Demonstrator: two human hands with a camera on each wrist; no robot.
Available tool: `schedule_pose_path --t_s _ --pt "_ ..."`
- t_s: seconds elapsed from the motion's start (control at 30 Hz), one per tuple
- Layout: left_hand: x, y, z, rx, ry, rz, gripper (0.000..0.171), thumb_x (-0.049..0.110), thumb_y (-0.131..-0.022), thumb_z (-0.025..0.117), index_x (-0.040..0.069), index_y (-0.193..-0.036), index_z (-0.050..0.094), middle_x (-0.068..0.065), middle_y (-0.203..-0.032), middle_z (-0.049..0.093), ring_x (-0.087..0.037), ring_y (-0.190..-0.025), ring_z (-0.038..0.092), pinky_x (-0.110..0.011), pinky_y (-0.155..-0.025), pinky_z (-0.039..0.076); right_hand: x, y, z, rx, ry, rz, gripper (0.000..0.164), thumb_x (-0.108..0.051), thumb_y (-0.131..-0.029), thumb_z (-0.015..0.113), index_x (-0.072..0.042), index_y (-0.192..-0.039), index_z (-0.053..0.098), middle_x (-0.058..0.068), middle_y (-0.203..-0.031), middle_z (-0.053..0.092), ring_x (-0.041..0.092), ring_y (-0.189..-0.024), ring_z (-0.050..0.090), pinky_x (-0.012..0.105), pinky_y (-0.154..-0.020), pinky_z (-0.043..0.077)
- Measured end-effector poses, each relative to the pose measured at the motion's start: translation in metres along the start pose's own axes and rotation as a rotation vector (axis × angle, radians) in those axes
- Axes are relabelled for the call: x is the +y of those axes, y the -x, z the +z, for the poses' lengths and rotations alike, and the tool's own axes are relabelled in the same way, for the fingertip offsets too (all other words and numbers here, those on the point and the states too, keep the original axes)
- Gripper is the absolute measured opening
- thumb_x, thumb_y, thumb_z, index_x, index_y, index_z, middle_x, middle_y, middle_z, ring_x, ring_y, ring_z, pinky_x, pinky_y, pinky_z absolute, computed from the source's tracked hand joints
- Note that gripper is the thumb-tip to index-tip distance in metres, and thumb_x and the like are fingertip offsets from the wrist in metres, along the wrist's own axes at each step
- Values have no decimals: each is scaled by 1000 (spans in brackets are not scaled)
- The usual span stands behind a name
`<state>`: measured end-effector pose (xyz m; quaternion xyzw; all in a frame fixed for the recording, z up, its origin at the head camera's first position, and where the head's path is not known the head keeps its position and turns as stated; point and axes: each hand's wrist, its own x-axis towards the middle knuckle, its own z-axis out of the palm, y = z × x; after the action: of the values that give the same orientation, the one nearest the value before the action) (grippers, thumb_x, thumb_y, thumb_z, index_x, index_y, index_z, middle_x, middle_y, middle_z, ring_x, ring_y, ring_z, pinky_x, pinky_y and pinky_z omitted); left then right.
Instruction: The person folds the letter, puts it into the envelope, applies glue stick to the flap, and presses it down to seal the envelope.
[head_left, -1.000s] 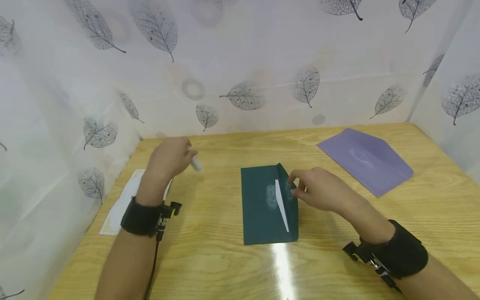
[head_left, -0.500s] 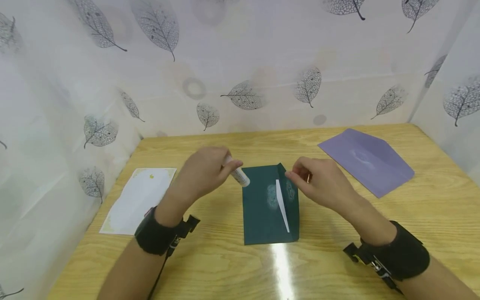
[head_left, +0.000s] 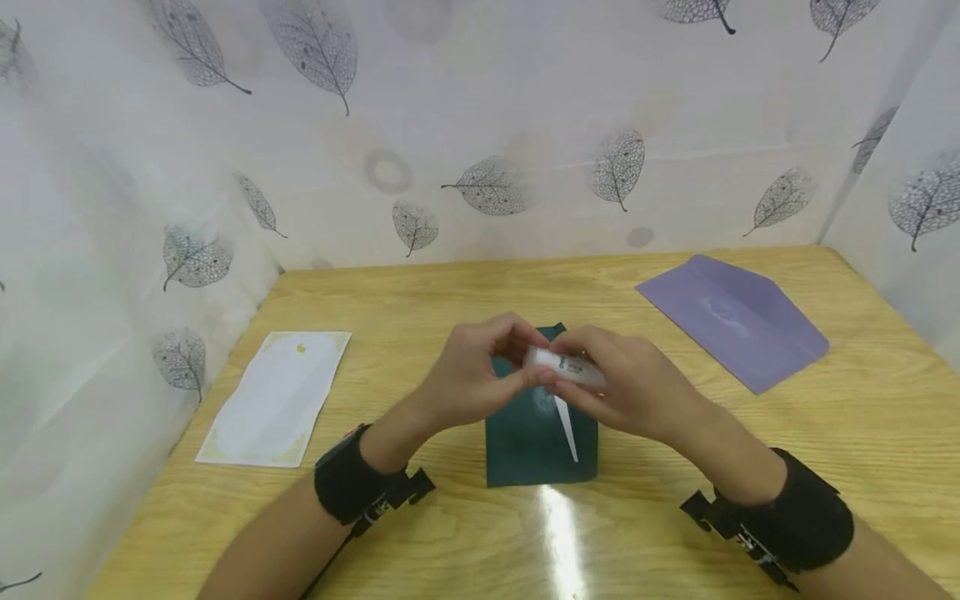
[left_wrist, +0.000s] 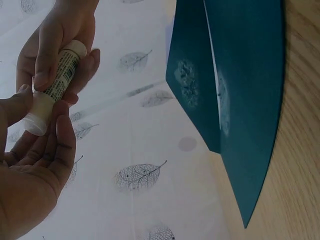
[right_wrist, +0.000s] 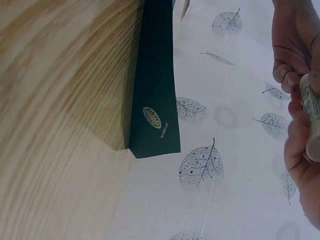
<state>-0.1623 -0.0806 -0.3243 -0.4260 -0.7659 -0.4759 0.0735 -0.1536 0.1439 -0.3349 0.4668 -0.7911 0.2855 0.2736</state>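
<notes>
White tube (head_left: 566, 369), held between left hand (head_left: 472, 379) and right hand (head_left: 637, 387) above the green envelope (head_left: 517, 450), mid-tabletop (head_left: 420, 533)!
Nearest of all, black bands (head_left: 352, 475) ring both wrists; next comes that envelope, flap lifted, a white slip (head_left: 567, 429) showing at its opening, whitish smears beside it. Over it, the left fingers are clamped on one end of the tube, the right fingers clamped on its printed body. Out near the left edge, a white sheet (head_left: 277, 400) with yellowish corner trim. Farther on, towards the far right corner, a purple envelope (head_left: 750, 333), pale smear across it. Beyond the far edge, a leaf-printed backdrop (head_left: 525, 83).
</notes>
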Motion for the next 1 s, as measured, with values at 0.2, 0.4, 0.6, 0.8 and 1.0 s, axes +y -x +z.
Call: schedule_pose_path --t_s 0.2,0.4,0.6,0.8,1.0 --pt "2 2 -2 -171 -107 40 19 19 -101 61 2 -110 63 0 -79 62 -3 -65 53 -17 -59 47 -6 -2 1 39 49 -85 40 -41 -104 48 -3 -106 62 3 -80 66 6 -50 52 18 -45 44" --pt "1 1 -4 -305 -215 128 56 48 -105 26 4 -108 59 2 -76 54 -4 -64 45 -17 -58 40 -7 -3 0 6 -2 -159 35 -35 -105 47 -3 -108 60 4 -83 69 7 -50 52 18 -48 46" --pt "1 -2 -7 -310 -118 157 55 47 -106 27 5 -109 61 2 -75 55 -3 -63 46 -17 -60 41 -14 -6 -7 9 -48 -157 34 -33 -105 49 -2 -110 62 4 -83 71 6 -52 56 18 -51 48" --pt "4 -2 -8 -276 -84 189 54 45 -106 30 3 -110 63 0 -72 54 -3 -62 46 -18 -58 42 -18 -9 -14 -15 -37 -142 35 -33 -106 47 -2 -114 61 2 -85 70 7 -55 57 20 -52 48" --pt "3 -2 -5 -255 -72 196 55 45 -106 29 1 -111 62 0 -71 51 -4 -61 44 -19 -58 40 -19 -9 -18 -40 -44 -125 38 -33 -106 44 -1 -115 61 4 -87 71 8 -59 60 21 -54 50"
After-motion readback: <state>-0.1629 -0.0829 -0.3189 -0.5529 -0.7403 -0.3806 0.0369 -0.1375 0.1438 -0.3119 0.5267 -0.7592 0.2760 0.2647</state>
